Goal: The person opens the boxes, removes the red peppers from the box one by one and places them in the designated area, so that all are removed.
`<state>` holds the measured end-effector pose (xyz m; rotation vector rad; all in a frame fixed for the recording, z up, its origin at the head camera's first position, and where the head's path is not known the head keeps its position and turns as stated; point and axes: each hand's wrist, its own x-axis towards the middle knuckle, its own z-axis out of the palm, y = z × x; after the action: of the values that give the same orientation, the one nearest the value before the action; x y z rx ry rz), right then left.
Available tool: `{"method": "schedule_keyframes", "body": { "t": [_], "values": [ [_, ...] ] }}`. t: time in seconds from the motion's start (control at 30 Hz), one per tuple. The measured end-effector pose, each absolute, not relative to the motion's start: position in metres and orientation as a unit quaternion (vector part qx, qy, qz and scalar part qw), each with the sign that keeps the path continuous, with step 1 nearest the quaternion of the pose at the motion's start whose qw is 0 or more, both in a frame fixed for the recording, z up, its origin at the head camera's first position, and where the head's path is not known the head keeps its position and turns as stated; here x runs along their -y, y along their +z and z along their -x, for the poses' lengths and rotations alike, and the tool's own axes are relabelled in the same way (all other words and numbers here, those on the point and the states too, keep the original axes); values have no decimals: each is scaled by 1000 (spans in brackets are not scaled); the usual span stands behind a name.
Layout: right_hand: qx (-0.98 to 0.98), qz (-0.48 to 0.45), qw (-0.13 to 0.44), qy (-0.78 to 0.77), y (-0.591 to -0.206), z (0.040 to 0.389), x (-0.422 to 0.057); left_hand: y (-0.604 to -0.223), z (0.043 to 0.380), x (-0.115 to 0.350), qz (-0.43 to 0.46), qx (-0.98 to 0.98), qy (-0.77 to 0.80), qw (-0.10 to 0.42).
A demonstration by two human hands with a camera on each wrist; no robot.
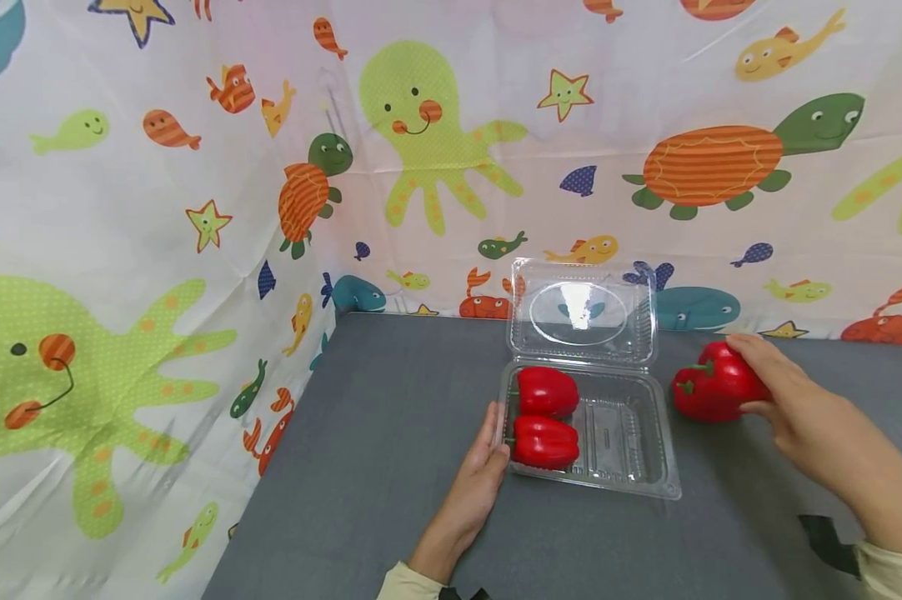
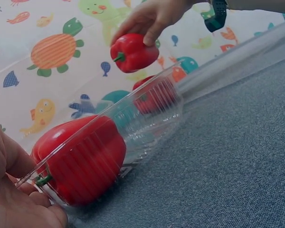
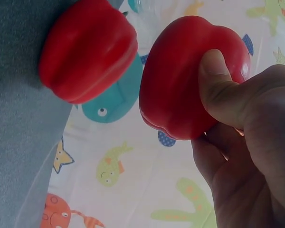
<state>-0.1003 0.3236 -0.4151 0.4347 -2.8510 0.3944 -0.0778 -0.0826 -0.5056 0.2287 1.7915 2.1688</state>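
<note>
My right hand point(image 1: 804, 408) grips a red bell pepper point(image 3: 180, 76), thumb on one side and fingers round the other. The left wrist view shows this pepper point(image 2: 135, 53) raised above the table. Just below it, another red bell pepper point(image 3: 88, 52) rests on the table, right of a clear plastic clamshell container point(image 1: 664, 467). My left hand point(image 1: 469, 479) pinches the container's left rim between thumb and fingers. Two red bell peppers, a rear one point(image 1: 547, 392) and a front one point(image 1: 545, 442), lie in the left half of the container, stems to the left.
The container's clear lid point(image 1: 582, 342) stands open at the back, near the curtain point(image 1: 451, 250) printed with sea animals. A grey cloth point(image 1: 361, 467) covers the table. A dark strap point(image 1: 829, 542) lies by my right wrist.
</note>
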Motion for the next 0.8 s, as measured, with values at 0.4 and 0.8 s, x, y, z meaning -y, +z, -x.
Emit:
{"method": "schedule_keyframes", "body": {
  "t": [0.4,0.8],
  "values": [
    [974,-139,120,135,-418,102,-341,-505,78,84,-76,-626,759,164],
    [972,-133,129,143,-425,100,-361,-505,78,82,-73,-623,762,164]
  ]
}}
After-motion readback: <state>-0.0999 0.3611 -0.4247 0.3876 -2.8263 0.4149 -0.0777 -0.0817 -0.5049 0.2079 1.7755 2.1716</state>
